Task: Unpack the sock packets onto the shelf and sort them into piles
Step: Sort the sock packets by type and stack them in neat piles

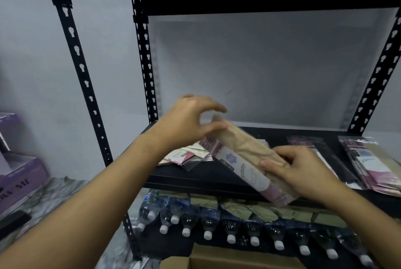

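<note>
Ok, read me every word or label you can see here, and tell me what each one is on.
Purple box: "ME" is all that reads; the letters before it are blurred and cut off.
Held packet: print too blurred to read.
Shelf packets: header print too blurred to read.
Bottles: labels too small and blurred to read.
</note>
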